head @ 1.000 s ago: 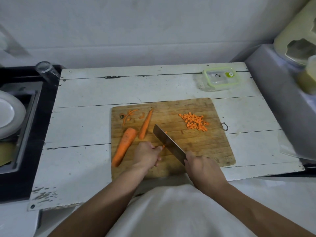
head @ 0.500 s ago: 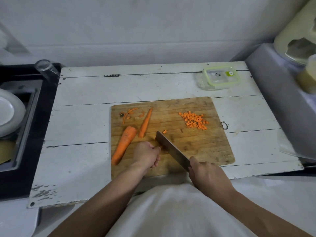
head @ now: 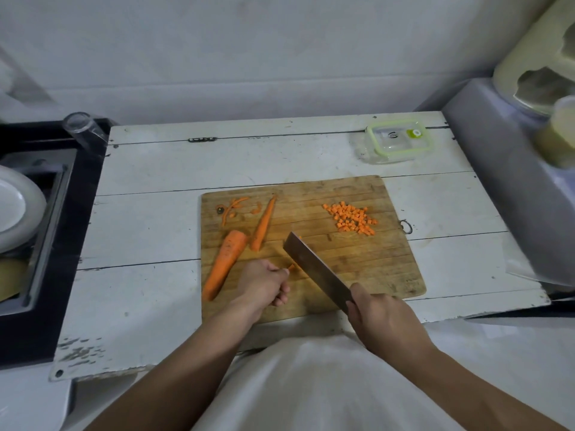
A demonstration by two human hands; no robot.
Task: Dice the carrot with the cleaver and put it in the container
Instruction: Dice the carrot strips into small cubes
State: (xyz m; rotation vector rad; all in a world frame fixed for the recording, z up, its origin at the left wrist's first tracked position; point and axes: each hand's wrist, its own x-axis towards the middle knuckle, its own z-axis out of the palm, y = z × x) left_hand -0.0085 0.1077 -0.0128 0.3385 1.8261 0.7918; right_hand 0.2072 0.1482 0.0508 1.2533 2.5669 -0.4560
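Left hand (head: 264, 284) fingers pinch carrot strip (head: 291, 267) – right hand (head: 378, 312) grips cleaver (head: 314, 269) beside it.

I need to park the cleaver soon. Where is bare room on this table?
Free: the white planks left of the cutting board, and the strip between board and container. Crowded: the board's left side, with the carrot and peels, and its far right with the diced pile.
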